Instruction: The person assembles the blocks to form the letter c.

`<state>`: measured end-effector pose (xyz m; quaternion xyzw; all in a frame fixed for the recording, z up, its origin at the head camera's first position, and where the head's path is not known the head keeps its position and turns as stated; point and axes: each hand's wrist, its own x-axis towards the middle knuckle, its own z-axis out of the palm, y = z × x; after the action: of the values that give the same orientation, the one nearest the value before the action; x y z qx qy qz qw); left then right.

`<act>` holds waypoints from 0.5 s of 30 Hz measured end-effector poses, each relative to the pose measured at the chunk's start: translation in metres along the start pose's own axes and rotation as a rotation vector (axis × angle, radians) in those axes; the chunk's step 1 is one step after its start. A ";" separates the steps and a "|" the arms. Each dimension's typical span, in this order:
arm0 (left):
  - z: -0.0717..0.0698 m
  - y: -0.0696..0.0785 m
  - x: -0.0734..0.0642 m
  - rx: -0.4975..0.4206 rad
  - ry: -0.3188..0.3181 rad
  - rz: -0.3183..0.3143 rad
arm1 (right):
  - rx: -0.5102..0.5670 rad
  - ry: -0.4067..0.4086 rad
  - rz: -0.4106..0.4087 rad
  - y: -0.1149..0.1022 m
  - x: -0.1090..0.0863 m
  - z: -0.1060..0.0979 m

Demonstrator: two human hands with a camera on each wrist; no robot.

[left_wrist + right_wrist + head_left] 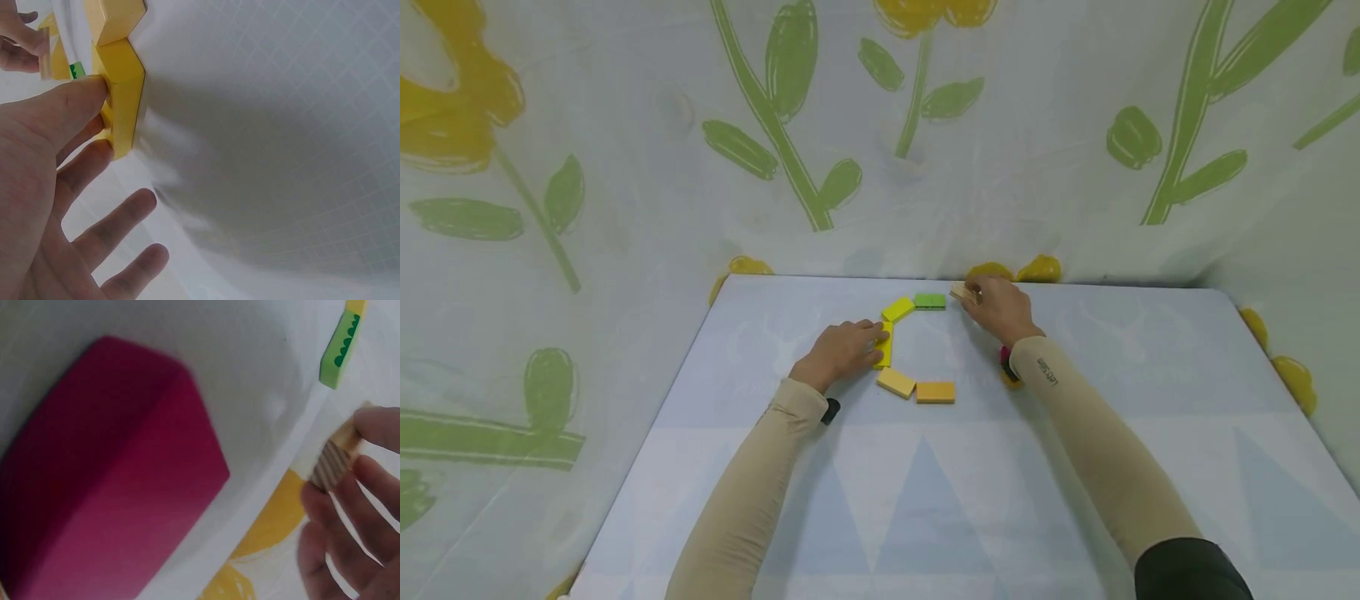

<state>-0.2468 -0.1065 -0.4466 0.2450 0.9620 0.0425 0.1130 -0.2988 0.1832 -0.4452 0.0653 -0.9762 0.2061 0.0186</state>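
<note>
White-and-pale-blue patterned table: I have the left hand pinching a yellow rectangular block between thumb and nearest fingers, outer two spread wide, and the right hand narrow on a bare striped-grain wooden block near the far edge. That wooden block sits just beside, apart from, the light-green rectangular block; can't tell if it touches the table. I'd lower it flat, release slowly without knocking the green one, and steady the yellow one lightly.
</note>
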 end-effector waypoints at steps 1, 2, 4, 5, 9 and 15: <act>0.000 0.000 0.000 -0.002 -0.002 -0.001 | -0.002 -0.015 0.003 0.000 0.000 0.001; 0.000 0.000 0.000 -0.003 -0.002 0.000 | -0.002 -0.028 0.005 0.000 0.000 0.001; 0.000 0.000 -0.001 -0.001 0.000 0.004 | -0.010 -0.047 0.008 0.000 0.000 0.002; 0.000 0.000 -0.001 0.000 0.002 0.006 | -0.017 -0.055 0.008 0.000 0.001 0.003; 0.001 -0.001 -0.001 0.007 0.006 0.006 | -0.046 -0.090 0.004 -0.002 0.002 0.004; 0.001 0.000 0.000 -0.005 0.005 0.000 | -0.063 -0.152 0.024 -0.005 0.004 0.003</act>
<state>-0.2464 -0.1067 -0.4475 0.2444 0.9622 0.0456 0.1112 -0.3020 0.1774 -0.4458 0.0683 -0.9815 0.1699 -0.0563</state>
